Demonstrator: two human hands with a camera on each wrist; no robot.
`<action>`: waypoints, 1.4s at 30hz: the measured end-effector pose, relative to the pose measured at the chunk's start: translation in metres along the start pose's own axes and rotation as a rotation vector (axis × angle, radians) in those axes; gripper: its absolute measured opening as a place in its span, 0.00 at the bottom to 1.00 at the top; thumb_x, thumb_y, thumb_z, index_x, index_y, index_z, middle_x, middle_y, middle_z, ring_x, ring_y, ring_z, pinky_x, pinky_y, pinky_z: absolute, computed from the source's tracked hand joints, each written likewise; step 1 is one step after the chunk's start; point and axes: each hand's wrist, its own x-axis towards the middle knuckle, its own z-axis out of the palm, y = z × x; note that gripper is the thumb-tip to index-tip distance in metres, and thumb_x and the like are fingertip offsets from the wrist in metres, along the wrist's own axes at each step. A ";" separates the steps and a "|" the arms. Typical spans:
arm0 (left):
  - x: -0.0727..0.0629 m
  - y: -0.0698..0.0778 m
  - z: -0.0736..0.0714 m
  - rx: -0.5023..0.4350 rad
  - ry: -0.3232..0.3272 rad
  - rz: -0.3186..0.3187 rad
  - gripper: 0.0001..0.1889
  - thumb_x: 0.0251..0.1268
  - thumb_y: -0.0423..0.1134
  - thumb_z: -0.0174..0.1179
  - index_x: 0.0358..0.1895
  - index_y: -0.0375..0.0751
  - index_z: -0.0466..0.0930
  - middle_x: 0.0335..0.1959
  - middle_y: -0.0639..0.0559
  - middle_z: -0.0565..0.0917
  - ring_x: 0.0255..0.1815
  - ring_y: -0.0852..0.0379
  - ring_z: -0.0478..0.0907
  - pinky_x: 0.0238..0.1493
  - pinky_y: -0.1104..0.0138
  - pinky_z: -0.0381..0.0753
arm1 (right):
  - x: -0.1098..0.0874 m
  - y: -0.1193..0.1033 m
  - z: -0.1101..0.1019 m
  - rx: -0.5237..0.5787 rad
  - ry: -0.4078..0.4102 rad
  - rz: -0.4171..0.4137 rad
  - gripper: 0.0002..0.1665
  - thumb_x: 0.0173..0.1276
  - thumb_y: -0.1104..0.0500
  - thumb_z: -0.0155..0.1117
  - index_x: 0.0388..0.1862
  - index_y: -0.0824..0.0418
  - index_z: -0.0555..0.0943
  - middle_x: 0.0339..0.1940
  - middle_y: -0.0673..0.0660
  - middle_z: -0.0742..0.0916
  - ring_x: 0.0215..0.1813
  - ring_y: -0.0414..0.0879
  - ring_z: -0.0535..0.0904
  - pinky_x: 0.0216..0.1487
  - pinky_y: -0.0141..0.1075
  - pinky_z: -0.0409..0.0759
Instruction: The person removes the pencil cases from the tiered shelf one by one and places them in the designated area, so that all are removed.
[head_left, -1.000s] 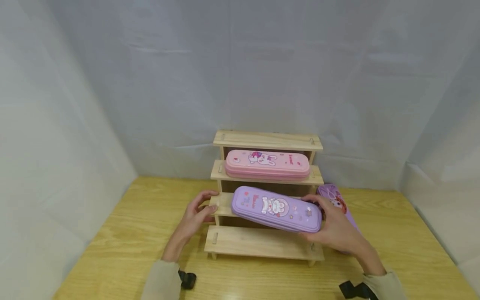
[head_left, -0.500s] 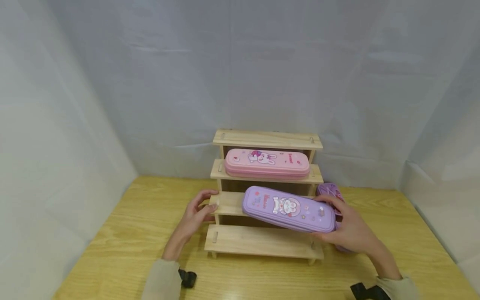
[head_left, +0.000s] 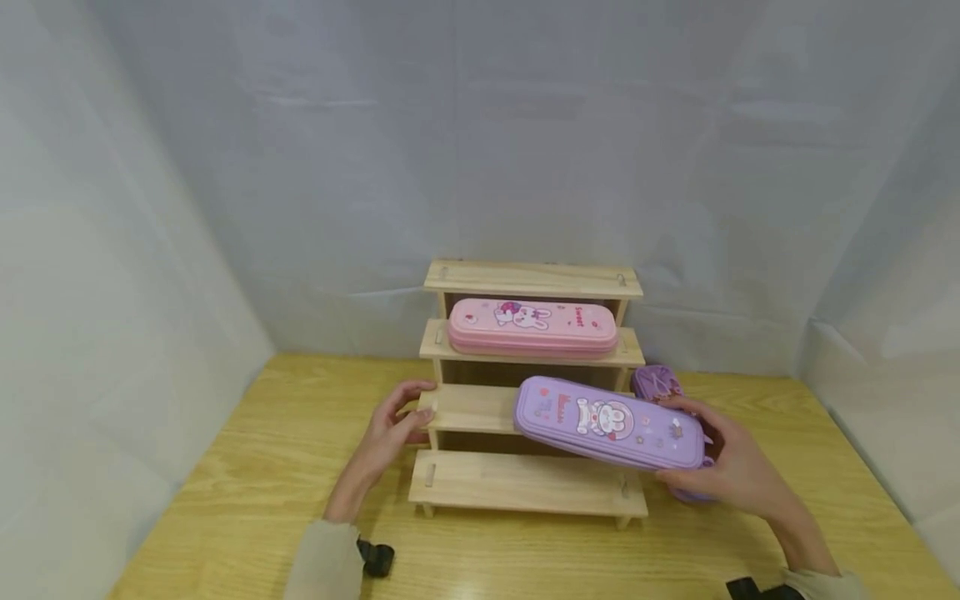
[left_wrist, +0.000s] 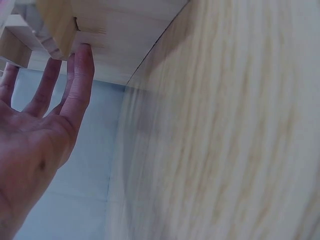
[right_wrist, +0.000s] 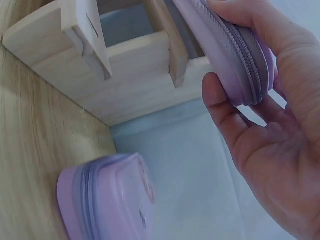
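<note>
A lilac zippered pencil case (head_left: 611, 421) with a rabbit print hangs tilted in front of the right half of a stepped wooden rack (head_left: 525, 483). My right hand (head_left: 738, 467) grips its right end; the right wrist view shows thumb and fingers on either side of the zip. At the rack's left end my left hand (head_left: 393, 425) holds the second step from the bottom, thumb at the board's edge. Seen from the left wrist, the left fingers (left_wrist: 80, 90) reach up against the rack's side. A pink pencil case (head_left: 534, 327) lies on the step above.
Another purple pencil case (head_left: 656, 383) lies on the table (head_left: 247, 475) right of the rack, partly behind my right hand. The rack's top step (head_left: 532, 277) stands close to the pale cloth backdrop (head_left: 525, 150). Cloth walls flank both sides.
My right hand has moved rightward with the lilac pencil case, baring more of the second step's left part. My left hand has stayed at the rack's left end.
</note>
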 end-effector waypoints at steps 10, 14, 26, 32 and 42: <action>-0.001 0.000 0.001 0.002 0.006 -0.012 0.20 0.75 0.36 0.58 0.67 0.41 0.72 0.62 0.40 0.73 0.46 0.55 0.81 0.42 0.56 0.89 | -0.021 0.008 -0.017 0.046 0.035 -0.027 0.47 0.48 0.76 0.79 0.69 0.65 0.71 0.62 0.37 0.78 0.49 0.33 0.79 0.42 0.28 0.83; -0.001 0.000 0.001 0.007 0.017 -0.009 0.20 0.75 0.36 0.57 0.67 0.41 0.72 0.62 0.40 0.72 0.46 0.54 0.81 0.42 0.57 0.89 | -0.027 0.013 -0.024 0.093 0.047 -0.057 0.48 0.47 0.80 0.77 0.69 0.69 0.70 0.62 0.40 0.80 0.50 0.32 0.79 0.42 0.26 0.82; -0.001 -0.001 0.001 0.002 0.015 0.002 0.20 0.75 0.36 0.58 0.67 0.41 0.72 0.59 0.45 0.73 0.46 0.56 0.81 0.41 0.58 0.89 | -0.045 0.025 -0.044 0.232 0.095 -0.063 0.49 0.45 0.87 0.71 0.70 0.71 0.70 0.64 0.45 0.79 0.49 0.33 0.80 0.42 0.25 0.83; -0.001 -0.001 0.001 0.007 0.017 0.001 0.20 0.75 0.36 0.58 0.67 0.41 0.72 0.61 0.42 0.72 0.46 0.55 0.81 0.41 0.58 0.90 | -0.054 0.030 -0.053 0.382 0.098 -0.103 0.49 0.44 0.92 0.65 0.70 0.74 0.69 0.63 0.49 0.80 0.50 0.34 0.83 0.42 0.26 0.85; -0.001 0.000 0.002 0.004 0.019 0.001 0.20 0.75 0.37 0.58 0.67 0.41 0.72 0.61 0.44 0.73 0.44 0.58 0.82 0.42 0.58 0.89 | -0.066 0.037 -0.067 0.445 0.152 -0.147 0.52 0.43 0.95 0.60 0.71 0.76 0.66 0.60 0.51 0.81 0.50 0.35 0.83 0.40 0.27 0.86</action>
